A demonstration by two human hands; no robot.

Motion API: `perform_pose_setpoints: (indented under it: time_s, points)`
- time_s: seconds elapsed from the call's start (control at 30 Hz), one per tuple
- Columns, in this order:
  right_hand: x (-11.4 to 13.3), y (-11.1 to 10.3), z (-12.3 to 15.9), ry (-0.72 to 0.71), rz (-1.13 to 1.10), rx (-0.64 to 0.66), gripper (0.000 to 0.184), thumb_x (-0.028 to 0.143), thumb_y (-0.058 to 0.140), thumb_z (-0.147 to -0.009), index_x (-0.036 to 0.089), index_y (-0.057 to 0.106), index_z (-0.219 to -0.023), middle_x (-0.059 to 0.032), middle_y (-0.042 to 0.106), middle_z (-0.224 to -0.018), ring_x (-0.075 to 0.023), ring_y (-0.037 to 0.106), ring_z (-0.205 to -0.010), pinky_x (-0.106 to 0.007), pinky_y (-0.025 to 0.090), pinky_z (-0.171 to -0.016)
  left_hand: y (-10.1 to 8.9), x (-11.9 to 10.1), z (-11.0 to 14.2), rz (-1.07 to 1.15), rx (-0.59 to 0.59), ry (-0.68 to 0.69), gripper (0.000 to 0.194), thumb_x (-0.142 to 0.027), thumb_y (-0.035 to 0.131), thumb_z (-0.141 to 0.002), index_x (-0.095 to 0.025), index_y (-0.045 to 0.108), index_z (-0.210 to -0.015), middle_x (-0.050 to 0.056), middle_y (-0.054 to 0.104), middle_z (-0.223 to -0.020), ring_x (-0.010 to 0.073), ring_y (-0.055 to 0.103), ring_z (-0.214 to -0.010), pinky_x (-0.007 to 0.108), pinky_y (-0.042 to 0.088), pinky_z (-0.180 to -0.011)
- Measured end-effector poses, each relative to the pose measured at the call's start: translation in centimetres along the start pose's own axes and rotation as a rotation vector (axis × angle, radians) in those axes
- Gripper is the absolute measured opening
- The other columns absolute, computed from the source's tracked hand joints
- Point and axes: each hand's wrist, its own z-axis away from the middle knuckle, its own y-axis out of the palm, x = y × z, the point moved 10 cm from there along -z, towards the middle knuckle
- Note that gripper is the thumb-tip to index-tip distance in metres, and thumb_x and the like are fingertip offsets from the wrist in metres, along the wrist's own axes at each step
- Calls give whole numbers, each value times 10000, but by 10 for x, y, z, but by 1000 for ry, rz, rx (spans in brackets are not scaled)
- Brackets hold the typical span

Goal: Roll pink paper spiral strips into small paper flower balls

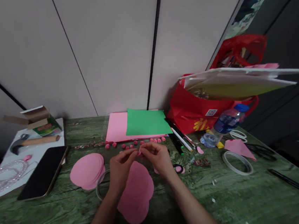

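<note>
My left hand [121, 165] and my right hand [157, 157] meet above the green table, fingertips pinched together on a small pink piece [139, 151] between them. Under my hands lies a large pink paper cut-out [137, 194]. A second pink cut-out [88, 170] lies to the left of my left hand. A row of small pink balls [135, 143] sits just beyond my fingers. A tape ring [101, 185] pokes out beside my left wrist.
Pink and green paper sheets [145, 123] lie at the back. A phone [42, 171], hammer [33, 141] and small box [41, 124] sit at left. At right are pens [180, 139], a red bag [199, 110], a bottle [226, 122], a tape roll [237, 161], scissors [260, 149].
</note>
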Motion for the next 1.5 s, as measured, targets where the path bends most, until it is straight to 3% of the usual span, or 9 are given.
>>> perform_pose_setpoints:
  time_s: [0.2,0.57,0.83,1.13,1.3,1.43,1.5]
  points:
    - [3,4,1,-9,-26,30,105,259,675,-671,185,673,-746,11,675,-654,-132,632,-581,-252,544,-591,4,-3,1,-35,46,27,205,-267,708,-623,-159,722,-797,62,728,-814,208,657,-771,308,503,-746]
    - [17,12,3,-71,126,152,111,250,674,-660,194,707,-750,-14,709,-711,-162,659,-659,-287,548,-651,-3,-10,1,2,-8,47,97,-211,711,-594,-154,703,-672,14,704,-637,156,643,-611,241,517,-632]
    - [9,7,1,-39,103,127,120,253,661,-648,192,703,-742,-27,715,-700,-181,668,-646,-308,555,-641,-1,-16,3,-149,26,102,145,-266,696,-624,-160,714,-721,43,722,-723,194,658,-695,278,517,-675]
    - [34,9,9,-261,548,47,143,121,560,-676,167,688,-720,-46,682,-695,-161,643,-621,-265,528,-605,3,-22,5,-234,19,241,145,-263,663,-668,-163,708,-763,49,716,-789,193,657,-746,298,521,-726]
    - [40,11,12,-290,603,20,156,102,544,-674,153,682,-728,-48,686,-692,-155,640,-614,-256,520,-607,3,-19,5,-209,21,239,302,-286,644,-696,-181,666,-978,57,713,-890,202,660,-809,331,525,-757]
    - [38,9,11,-263,550,16,172,103,540,-669,160,669,-767,-42,696,-728,-154,650,-635,-258,529,-629,5,-24,6,-276,39,287,151,-280,639,-699,-181,707,-790,56,714,-855,215,650,-847,351,501,-818]
    - [39,11,12,-277,565,25,168,104,538,-672,162,668,-761,-47,695,-734,-158,647,-644,-262,525,-633,4,-24,6,-273,32,284,175,-283,638,-703,-182,701,-831,56,713,-862,210,654,-832,347,506,-806]
